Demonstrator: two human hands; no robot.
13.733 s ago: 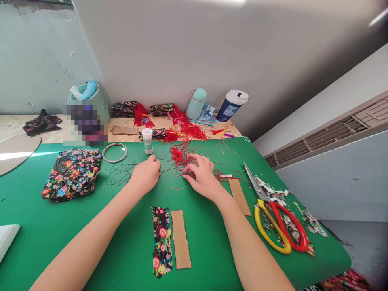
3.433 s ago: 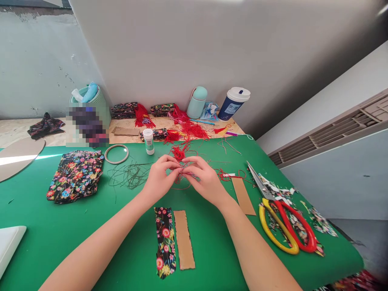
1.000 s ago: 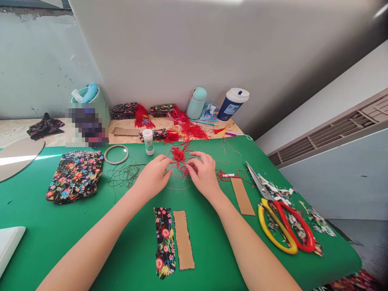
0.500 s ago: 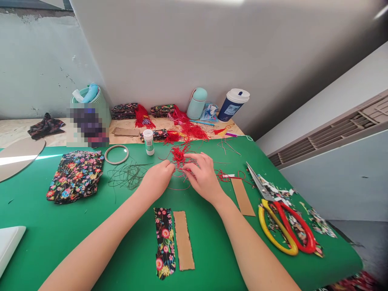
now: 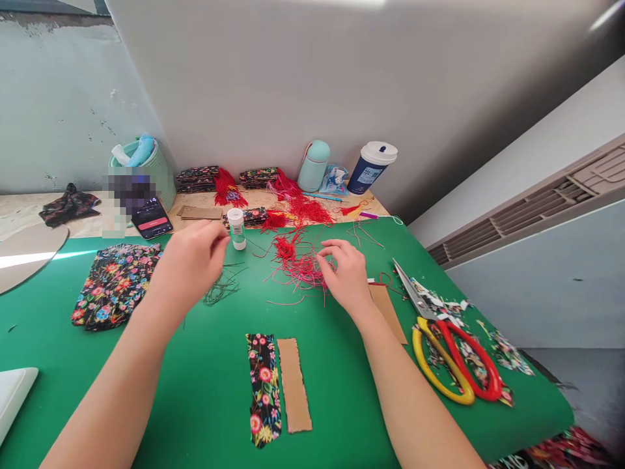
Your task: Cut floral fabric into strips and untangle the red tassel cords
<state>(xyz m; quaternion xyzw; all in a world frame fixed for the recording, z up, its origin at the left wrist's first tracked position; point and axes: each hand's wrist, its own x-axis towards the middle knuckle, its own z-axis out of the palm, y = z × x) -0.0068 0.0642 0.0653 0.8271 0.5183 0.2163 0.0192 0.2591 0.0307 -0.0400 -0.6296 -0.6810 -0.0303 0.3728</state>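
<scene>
My left hand [image 5: 193, 264] is raised over the green mat, fingers closed in a pinch. Whatever it may hold is hidden or too thin to see. Below it lies a loose tangle of dark green thread [image 5: 222, 288], and the glue stick [image 5: 237, 229] stands just to its right. My right hand [image 5: 344, 273] hovers at the right edge of a heap of red and pink threads [image 5: 300, 270], thumb and fingers apart. Nearer to me lie a strip of black floral fabric [image 5: 264, 391] and a fabric-edged cardboard strip [image 5: 295, 385], side by side.
Large scissors [image 5: 439, 345] lie partly open among fabric scraps at right, beside a cardboard piece [image 5: 388, 312]. Folded floral fabric [image 5: 114, 286] is at left. A mint bottle [image 5: 314, 166], a lidded cup [image 5: 372, 168], tasselled floral pieces [image 5: 198, 179] and a phone [image 5: 152, 218] line the back.
My left hand has moved left and up, away from the red threads, and now covers the ring and part of the green thread. My right hand has shifted slightly right, its fingers off the threads.
</scene>
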